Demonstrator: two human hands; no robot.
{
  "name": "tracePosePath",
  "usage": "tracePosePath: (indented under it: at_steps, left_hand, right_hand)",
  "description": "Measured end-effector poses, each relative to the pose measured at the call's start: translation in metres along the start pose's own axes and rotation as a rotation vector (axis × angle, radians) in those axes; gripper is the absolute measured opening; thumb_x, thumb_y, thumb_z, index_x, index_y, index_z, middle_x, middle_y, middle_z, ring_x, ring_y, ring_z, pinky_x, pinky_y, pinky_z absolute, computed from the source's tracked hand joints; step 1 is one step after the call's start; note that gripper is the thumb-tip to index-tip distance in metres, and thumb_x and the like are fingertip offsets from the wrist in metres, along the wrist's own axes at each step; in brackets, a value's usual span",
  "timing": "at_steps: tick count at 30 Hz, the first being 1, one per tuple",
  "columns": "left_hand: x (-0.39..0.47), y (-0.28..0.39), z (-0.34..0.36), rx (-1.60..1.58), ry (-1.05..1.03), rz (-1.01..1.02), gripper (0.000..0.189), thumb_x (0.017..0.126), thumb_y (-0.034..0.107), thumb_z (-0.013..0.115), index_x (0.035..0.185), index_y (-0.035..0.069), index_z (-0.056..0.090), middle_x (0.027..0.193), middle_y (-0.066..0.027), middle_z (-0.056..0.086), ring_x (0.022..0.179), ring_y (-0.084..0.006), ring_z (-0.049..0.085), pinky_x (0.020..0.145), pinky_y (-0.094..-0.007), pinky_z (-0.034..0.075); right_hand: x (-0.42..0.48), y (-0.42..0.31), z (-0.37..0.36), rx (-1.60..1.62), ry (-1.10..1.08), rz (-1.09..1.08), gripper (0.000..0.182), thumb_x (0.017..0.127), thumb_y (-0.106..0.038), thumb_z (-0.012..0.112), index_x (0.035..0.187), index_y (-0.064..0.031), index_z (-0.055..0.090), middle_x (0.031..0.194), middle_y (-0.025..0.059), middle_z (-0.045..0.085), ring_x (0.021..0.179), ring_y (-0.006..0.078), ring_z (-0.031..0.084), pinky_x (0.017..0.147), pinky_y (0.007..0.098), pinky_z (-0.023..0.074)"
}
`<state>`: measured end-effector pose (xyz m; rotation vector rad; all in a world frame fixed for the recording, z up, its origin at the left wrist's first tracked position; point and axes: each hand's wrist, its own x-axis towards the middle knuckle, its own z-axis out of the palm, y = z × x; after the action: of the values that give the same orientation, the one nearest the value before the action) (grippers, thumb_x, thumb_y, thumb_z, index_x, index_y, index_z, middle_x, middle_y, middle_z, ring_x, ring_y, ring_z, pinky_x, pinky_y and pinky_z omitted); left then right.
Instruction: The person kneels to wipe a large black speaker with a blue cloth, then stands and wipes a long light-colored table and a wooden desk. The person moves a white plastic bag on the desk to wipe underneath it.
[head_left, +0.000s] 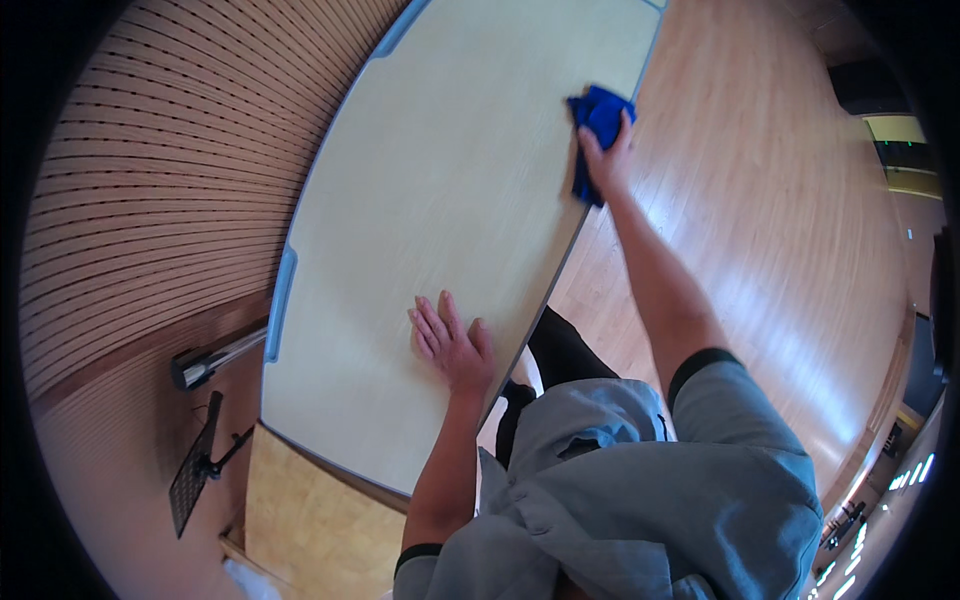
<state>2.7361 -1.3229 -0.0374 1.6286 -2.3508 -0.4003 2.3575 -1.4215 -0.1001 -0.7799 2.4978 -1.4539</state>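
A long pale wood-grain tabletop (450, 172) with a grey-blue edge stretches away before me. Near its right edge, toward the far part, my right hand (611, 157) grips a bunched blue cloth (600, 116) and presses it on the surface. One fold of the cloth hangs down along the table's edge. My left hand (456, 345) rests palm down on the nearer part of the tabletop, fingers spread, holding nothing. What lies under the cloth is hidden.
A slatted wood wall panel (187, 172) stands along the left side. Below it are a chrome cylinder (217, 364) and a black perforated plate on an arm (196, 465). A lighter wooden surface (322, 510) adjoins the table's near end. Wood flooring (757, 187) spreads to the right.
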Motion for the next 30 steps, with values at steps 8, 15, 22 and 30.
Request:
tracePosePath:
  at_steps: [8, 15, 22, 30]
  left_hand:
    - [0.004, 0.002, 0.003, 0.071, -0.032, -0.030, 0.069, 0.096, 0.044, 0.049, 0.153, 0.007, 0.036, 0.161, -0.0267, 0.023, 0.149, -0.0462, 0.019, 0.119, -0.0543, 0.016]
    - [0.006, -0.003, 0.003, 0.075, -0.053, -0.053, 0.070, 0.094, 0.042, 0.052, 0.151, 0.005, 0.038, 0.159, -0.0281, 0.025, 0.148, -0.0470, 0.021, 0.118, -0.0559, 0.017]
    - [0.007, 0.001, -0.002, 0.019, -0.088, -0.125, 0.069, 0.090, 0.038, 0.061, 0.151, 0.012, 0.042, 0.160, -0.0242, 0.027, 0.148, -0.0445, 0.025, 0.118, -0.0529, 0.020]
    - [0.004, 0.008, -0.006, -0.083, -0.010, -0.166, 0.064, 0.088, 0.036, 0.064, 0.148, 0.018, 0.048, 0.157, -0.0205, 0.036, 0.145, -0.0407, 0.032, 0.119, -0.0497, 0.024]
  right_hand:
    - [0.039, -0.023, 0.012, -0.639, -0.049, -0.389, 0.067, 0.093, -0.050, 0.056, 0.153, -0.0269, 0.039, 0.160, 0.0135, 0.031, 0.144, 0.0500, 0.025, 0.113, 0.0650, 0.0228]
    - [-0.155, -0.108, -0.021, -0.452, -0.935, -0.808, 0.070, 0.086, -0.039, 0.065, 0.151, -0.0289, 0.042, 0.160, 0.0113, 0.031, 0.147, 0.0415, 0.025, 0.118, 0.0575, 0.0192]
    - [-0.070, -0.158, 0.108, -0.373, -0.747, -0.999, 0.065, 0.090, -0.043, 0.060, 0.151, -0.0304, 0.041, 0.160, 0.0093, 0.032, 0.147, 0.0393, 0.026, 0.119, 0.0555, 0.0195]
    - [-0.132, -0.155, 0.074, -0.398, -0.929, -1.072, 0.059, 0.091, -0.034, 0.062, 0.147, -0.0248, 0.045, 0.161, 0.0069, 0.030, 0.150, 0.0391, 0.020, 0.120, 0.0562, 0.0162]
